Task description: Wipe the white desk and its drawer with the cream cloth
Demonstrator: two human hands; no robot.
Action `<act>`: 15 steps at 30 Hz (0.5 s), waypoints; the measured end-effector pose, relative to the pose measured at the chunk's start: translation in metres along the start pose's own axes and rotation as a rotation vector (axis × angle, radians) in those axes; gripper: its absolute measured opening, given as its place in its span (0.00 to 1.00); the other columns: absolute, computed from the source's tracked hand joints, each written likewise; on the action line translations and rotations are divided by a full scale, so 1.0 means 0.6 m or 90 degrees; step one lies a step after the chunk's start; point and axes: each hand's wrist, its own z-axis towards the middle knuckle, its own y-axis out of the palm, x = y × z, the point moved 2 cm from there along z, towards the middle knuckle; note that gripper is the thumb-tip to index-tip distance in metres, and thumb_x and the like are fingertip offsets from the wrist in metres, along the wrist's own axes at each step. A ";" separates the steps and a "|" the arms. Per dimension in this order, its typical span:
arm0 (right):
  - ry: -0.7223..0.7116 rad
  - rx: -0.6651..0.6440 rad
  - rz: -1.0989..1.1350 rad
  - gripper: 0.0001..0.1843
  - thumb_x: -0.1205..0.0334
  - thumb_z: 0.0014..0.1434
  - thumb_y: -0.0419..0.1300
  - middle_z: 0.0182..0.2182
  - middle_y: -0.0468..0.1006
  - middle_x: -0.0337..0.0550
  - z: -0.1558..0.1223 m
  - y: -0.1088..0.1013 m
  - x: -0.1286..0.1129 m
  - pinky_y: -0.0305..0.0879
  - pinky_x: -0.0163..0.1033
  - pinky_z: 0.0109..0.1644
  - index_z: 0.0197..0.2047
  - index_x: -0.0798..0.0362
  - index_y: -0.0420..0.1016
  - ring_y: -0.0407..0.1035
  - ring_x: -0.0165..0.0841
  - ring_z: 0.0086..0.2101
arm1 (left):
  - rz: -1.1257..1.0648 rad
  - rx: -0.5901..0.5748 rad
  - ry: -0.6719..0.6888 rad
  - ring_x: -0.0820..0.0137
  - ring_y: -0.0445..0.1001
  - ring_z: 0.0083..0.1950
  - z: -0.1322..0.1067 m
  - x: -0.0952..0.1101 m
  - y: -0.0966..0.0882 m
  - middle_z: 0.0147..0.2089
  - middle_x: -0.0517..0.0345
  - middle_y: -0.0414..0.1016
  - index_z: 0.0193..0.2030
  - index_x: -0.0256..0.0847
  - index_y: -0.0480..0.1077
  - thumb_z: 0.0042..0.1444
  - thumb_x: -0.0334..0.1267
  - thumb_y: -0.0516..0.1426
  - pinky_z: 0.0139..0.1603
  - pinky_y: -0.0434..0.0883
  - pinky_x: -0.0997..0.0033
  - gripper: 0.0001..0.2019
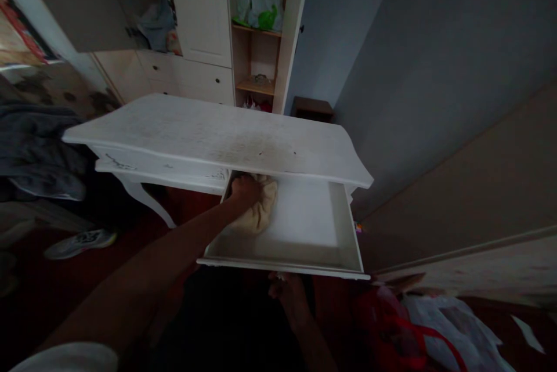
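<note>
White table [209,134], centre of the frame, with 1 drawer [346,227] pulled out toward the viewer at lower centre. The drawer floor is bare apart from 1 beige cloth [263,209], which lies bunched at its upper left corner, partly under the tabletop's edge.

The left hand [244,189] reaches in from the lower left on an outstretched arm. It is closed in a fist over the top of the cloth and presses it against the drawer floor. The right hand [289,296] sits in shadow just beneath the drawer's front rim, lower centre. Whether its fingers are curled around anything or spread cannot be told in this light.

Handling, as a judgement: the cloth looks soft, light and limp, with no stiffness or fragile part. It folds wherever it is squeezed, so a full-fist hold on the gathered middle, as shown, seems the surest. A pinch at 1 corner would let the rest trail. It should drag slightly on the painted wood rather than slip.

Background: wardrobe [200,6] at upper centre, grey clothing [35,145] at left, and 1 shoe [80,242] on the floor at lower left.
</note>
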 end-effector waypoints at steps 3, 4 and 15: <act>-0.003 -0.013 0.001 0.23 0.42 0.49 0.67 0.32 0.78 0.46 0.001 -0.004 0.003 0.61 0.35 0.27 0.35 0.55 0.76 0.69 0.29 0.23 | 0.027 0.059 -0.037 0.43 0.67 0.57 -0.019 0.014 0.005 0.54 0.25 0.69 0.50 0.23 0.73 0.65 0.52 0.42 0.50 0.65 0.48 0.31; -0.002 -0.014 -0.003 0.24 0.42 0.48 0.67 0.32 0.78 0.46 0.002 -0.005 0.003 0.61 0.35 0.27 0.35 0.56 0.76 0.69 0.30 0.23 | 0.038 0.080 -0.038 0.41 0.66 0.57 -0.025 0.019 0.008 0.55 0.24 0.68 0.52 0.23 0.72 0.63 0.57 0.43 0.52 0.64 0.45 0.35; 0.018 -0.007 -0.014 0.24 0.41 0.47 0.68 0.32 0.79 0.46 0.001 -0.007 -0.002 0.61 0.36 0.27 0.35 0.55 0.76 0.70 0.31 0.23 | 0.079 0.117 0.406 0.51 0.43 0.72 -0.043 0.023 0.058 0.71 0.44 0.50 0.70 0.44 0.50 0.58 0.47 0.55 0.67 0.46 0.45 0.35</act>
